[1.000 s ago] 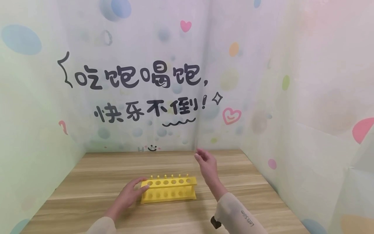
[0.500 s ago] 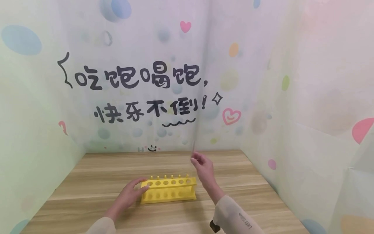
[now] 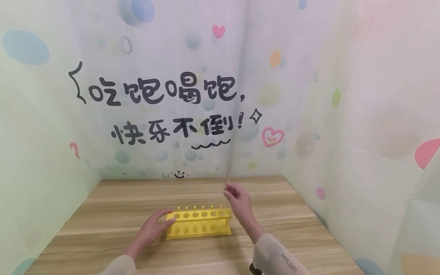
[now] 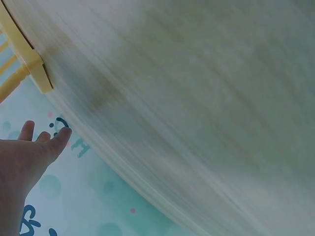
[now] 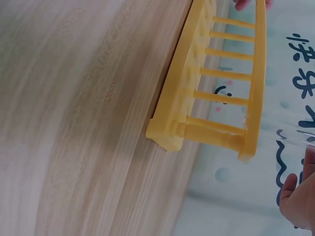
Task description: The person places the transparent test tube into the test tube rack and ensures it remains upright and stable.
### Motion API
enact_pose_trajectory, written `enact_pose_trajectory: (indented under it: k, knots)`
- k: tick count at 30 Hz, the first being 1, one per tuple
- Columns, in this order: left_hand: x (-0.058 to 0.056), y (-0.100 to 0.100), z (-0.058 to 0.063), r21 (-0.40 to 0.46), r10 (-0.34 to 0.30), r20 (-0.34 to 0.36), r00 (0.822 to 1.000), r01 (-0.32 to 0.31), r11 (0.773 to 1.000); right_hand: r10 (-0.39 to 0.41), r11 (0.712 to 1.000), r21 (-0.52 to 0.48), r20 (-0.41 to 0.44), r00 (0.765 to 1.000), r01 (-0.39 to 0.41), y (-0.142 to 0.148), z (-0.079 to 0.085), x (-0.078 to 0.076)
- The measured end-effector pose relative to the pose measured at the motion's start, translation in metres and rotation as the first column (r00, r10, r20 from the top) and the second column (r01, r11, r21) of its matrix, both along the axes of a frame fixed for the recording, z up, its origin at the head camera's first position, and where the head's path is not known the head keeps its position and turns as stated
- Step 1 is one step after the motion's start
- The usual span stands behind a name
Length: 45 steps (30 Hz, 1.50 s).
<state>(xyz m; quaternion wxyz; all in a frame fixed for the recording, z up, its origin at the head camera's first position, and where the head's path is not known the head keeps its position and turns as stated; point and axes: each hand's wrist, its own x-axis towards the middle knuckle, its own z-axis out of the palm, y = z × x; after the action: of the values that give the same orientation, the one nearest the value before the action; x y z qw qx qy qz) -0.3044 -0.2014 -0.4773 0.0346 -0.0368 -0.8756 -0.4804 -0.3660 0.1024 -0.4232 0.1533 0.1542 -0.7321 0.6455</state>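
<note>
A yellow test tube rack [image 3: 199, 225] stands upright on the table, with a row of holes in its top plate and short pegs behind them. My left hand [image 3: 152, 227] grips the rack's left end, thumb in front. In the left wrist view several fingers of that hand [image 4: 34, 152] show beside the rack's end [image 4: 37, 69]; the grip itself is out of frame. My right hand [image 3: 238, 200] pinches a clear, thin-walled test tube [image 5: 298, 135], held above the rack's right end. The tube is faint in the head view, its lower part close over the end hole.
The wood-grain table [image 3: 292, 236] reaches back to a patterned white curtain [image 3: 178, 49] with black lettering. More sheets hang along the left and right sides. A dark piece [image 3: 255, 268] sits under the right sleeve.
My right hand has moved left and slightly down with the test tube, closer to the rack's right end. The left hand and the rack have stayed in place.
</note>
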Motion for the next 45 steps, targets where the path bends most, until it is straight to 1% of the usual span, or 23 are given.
enact_pose_trajectory:
  k: [6, 11, 16, 21, 28, 34, 41, 45]
  knots:
    - [-0.001, 0.000, -0.001, 0.002, -0.002, -0.007, 1.000, 0.002, 1.000, -0.029, 0.995, 0.098, -0.059, 0.998, 0.034, 0.002, -0.005, 0.000]
    - [-0.001, 0.000, -0.001, 0.010, 0.002, 0.003, 1.000, -0.002, 1.000, -0.048, 0.981, 0.183, -0.061, 0.997, 0.059, 0.003, -0.009, 0.002]
    - [-0.001, 0.001, -0.001, 0.015, 0.001, 0.006, 1.000, -0.001, 1.000, -0.032, 0.971, 0.235, -0.067, 0.997, 0.047, 0.004, -0.016, 0.003]
    - [0.000, 0.000, -0.001, 0.013, 0.003, 0.003, 1.000, -0.003, 1.000, -0.021, 0.969, 0.243, -0.071, 0.997, 0.038, 0.005, -0.022, 0.002]
    - [0.000, 0.000, -0.001, 0.020, -0.001, 0.003, 1.000, 0.001, 1.000, -0.026, 0.965, 0.259, -0.042, 0.999, 0.036, 0.005, -0.029, 0.003]
    - [-0.001, 0.000, -0.003, 0.027, 0.009, 0.011, 1.000, -0.010, 1.000, -0.012, 0.964, 0.266, -0.040, 0.999, 0.022, 0.005, -0.033, 0.005]
    - [-0.001, 0.000, -0.002, 0.014, 0.006, 0.002, 1.000, -0.006, 1.000, -0.007, 0.960, 0.280, -0.003, 1.000, 0.007, 0.005, -0.039, 0.005]
    - [0.000, 0.001, -0.001, 0.018, 0.004, 0.000, 1.000, -0.004, 1.000, -0.016, 0.954, 0.300, 0.001, 1.000, 0.015, 0.005, -0.042, 0.006]
